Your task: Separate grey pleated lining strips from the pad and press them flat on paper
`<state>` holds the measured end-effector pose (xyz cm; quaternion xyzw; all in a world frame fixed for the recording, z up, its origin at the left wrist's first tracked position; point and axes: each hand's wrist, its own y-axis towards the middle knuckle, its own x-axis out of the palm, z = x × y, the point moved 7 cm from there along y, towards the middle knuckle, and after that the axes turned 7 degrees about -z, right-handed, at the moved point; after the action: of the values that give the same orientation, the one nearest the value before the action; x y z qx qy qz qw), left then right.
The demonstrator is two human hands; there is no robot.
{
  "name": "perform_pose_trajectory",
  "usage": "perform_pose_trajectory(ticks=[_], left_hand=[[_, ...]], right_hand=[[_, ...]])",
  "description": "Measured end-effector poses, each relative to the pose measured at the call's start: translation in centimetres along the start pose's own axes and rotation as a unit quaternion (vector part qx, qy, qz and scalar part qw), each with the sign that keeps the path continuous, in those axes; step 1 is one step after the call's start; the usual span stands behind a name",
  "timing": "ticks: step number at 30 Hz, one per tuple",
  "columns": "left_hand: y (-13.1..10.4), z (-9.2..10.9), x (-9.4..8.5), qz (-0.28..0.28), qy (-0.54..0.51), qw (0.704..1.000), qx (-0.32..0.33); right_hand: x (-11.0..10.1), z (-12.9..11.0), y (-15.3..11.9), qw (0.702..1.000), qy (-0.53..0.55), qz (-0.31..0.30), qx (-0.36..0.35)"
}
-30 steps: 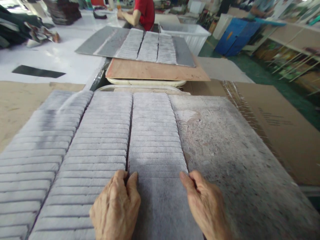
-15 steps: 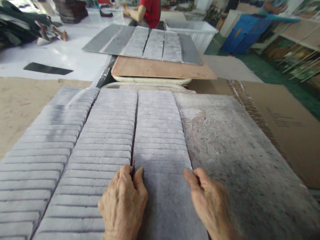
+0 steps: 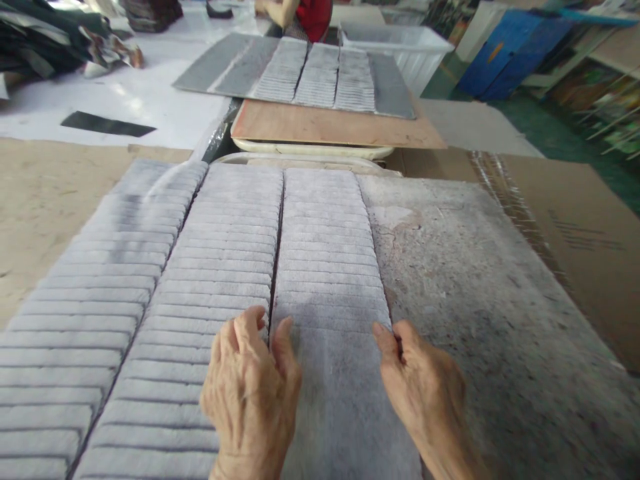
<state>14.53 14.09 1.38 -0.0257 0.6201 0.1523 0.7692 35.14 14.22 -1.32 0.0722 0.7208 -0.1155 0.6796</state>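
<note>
Three rows of overlapping light-grey, felt-like pieces run away from me: a left row point(image 3: 115, 280), a middle row point(image 3: 225, 253) and a right row point(image 3: 325, 227). They lie on a worn, speckled grey board point(image 3: 480, 300). The nearest piece point(image 3: 345, 400) of the right row shows a long bare face. My right hand point(image 3: 425, 387) pinches the right edge of the row there, between thumb and curled forefinger. Over the gap between middle and right rows is my left hand point(image 3: 253, 393), its thumb and forefinger apart, with nothing visible between them.
Beyond the board, a plywood sheet point(image 3: 340, 123) supports a grey board point(image 3: 225, 63) with more rows of grey pieces. Cardboard point(image 3: 590, 233) lies at right. A dark strip point(image 3: 107, 124) rests on the white table. A person in red point(image 3: 313, 17) and a white bin point(image 3: 400, 47) are behind.
My left thumb and forefinger have parted and come off the row's left edge. My right hand keeps its pinch on the right edge. The whole view has shifted slightly.
</note>
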Motion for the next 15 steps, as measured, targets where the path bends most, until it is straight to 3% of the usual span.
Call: perform_pose_trajectory(ticks=[3, 8, 12, 15], left_hand=[[-1.5, 0.6, -0.5, 0.039, -0.030, 0.994, 0.101], [-6.2, 3.0, 1.8, -0.027, -0.013, 0.955, 0.296], [-7.8, 3.3, 3.6, -0.068, 0.036, 0.951, 0.299], [-7.9, 3.2, 3.8, -0.071, 0.043, 0.955, 0.284]], right_hand=[[0.0, -0.1, 0.1, 1.000, -0.012, 0.010, -0.005], [-0.8, -0.8, -0.6, 0.998, -0.051, 0.043, -0.015], [-2.4, -1.7, -1.6, 0.986, -0.097, 0.129, -0.038], [-2.9, -2.3, -2.0, 0.976, -0.053, 0.176, -0.115]])
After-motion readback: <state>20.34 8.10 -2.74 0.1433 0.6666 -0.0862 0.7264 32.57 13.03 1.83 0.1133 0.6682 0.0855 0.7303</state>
